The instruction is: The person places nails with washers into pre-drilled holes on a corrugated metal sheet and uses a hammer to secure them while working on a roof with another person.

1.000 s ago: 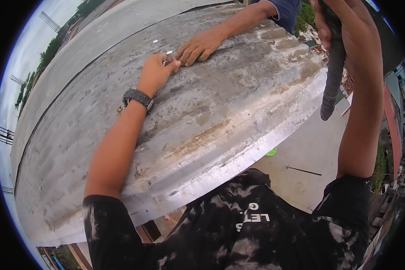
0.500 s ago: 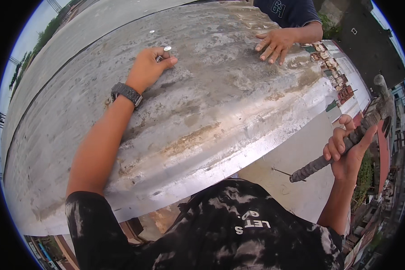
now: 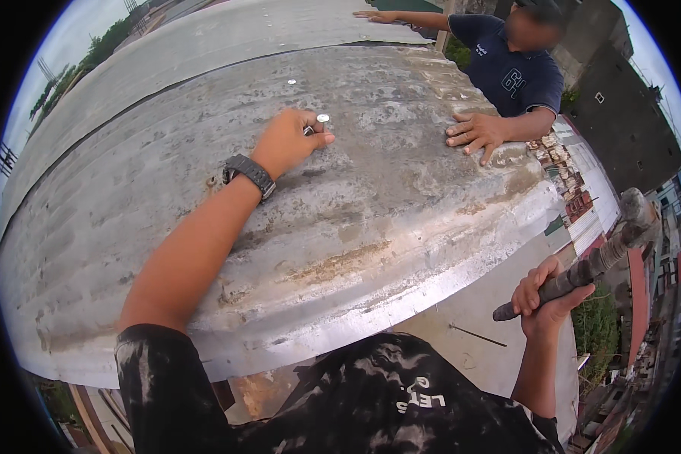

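Observation:
On the weathered grey corrugated metal sheet [image 3: 386,189], my left hand [image 3: 286,144] pinches a roofing nail [image 3: 323,119] by its shank. The nail stands roughly upright with its wide, pale head on top; its point is hidden by my fingers. Another small shiny metal piece shows between the fingers of that hand. Out to the right, beyond the sheet's edge, my right hand [image 3: 543,299] is closed around the wrapped dark handle of a hammer [image 3: 604,253]. The hammer's head points up and away, apart from the sheet.
A co-worker [image 3: 507,68] at the far right rests one hand [image 3: 480,135] on the sheet and reaches the other to a paler sheet [image 3: 227,53] behind. A nail head [image 3: 291,81] shows farther back. The sheet's shiny near edge [image 3: 401,291] drops off toward lower roofs and houses.
The view has shifted, bringing more of the co-worker in. My right hand now sits nearer the end of the hammer's handle. My left hand still pinches the nail on the sheet.

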Demonstrator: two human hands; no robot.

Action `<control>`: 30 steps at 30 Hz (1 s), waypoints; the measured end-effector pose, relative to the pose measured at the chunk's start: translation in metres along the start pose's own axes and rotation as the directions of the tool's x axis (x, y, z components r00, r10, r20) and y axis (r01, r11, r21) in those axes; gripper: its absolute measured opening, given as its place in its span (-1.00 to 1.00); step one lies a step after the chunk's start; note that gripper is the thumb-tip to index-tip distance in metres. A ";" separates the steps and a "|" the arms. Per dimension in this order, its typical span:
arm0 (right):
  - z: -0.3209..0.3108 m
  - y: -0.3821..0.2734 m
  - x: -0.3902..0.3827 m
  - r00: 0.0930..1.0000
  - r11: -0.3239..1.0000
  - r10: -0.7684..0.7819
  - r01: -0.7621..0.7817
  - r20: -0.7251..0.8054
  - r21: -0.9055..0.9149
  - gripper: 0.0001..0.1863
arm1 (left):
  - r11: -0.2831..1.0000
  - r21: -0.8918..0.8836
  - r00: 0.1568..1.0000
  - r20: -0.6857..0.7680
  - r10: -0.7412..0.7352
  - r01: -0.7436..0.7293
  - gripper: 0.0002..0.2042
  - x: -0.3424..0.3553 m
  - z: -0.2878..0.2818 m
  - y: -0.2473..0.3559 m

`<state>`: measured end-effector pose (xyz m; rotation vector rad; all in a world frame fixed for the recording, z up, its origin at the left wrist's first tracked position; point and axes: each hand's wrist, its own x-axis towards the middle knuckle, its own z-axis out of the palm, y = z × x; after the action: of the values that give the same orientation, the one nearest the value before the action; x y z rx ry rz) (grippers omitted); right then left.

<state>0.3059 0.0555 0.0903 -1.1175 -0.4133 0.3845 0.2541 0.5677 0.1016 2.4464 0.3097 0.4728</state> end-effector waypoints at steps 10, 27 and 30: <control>0.078 -0.051 0.040 0.995 0.920 -0.040 0.074 0.094 -0.385 -0.40 | 1.000 -0.014 1.000 0.007 -0.004 0.004 -0.70 -0.001 -0.002 0.008; 0.155 0.015 0.138 0.920 0.485 0.287 0.102 0.267 -0.869 -0.41 | 1.000 -0.030 0.999 -0.045 -0.004 0.002 -0.71 0.000 0.003 0.001; 0.154 0.004 0.141 0.920 0.481 0.283 0.109 0.271 -0.870 -0.43 | 0.998 -0.052 0.999 -0.028 -0.019 0.018 -0.68 0.000 0.003 0.004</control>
<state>0.3495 0.2469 0.1627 -2.1180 -0.9829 0.5029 0.2561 0.5630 0.1019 2.3864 0.3278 0.5014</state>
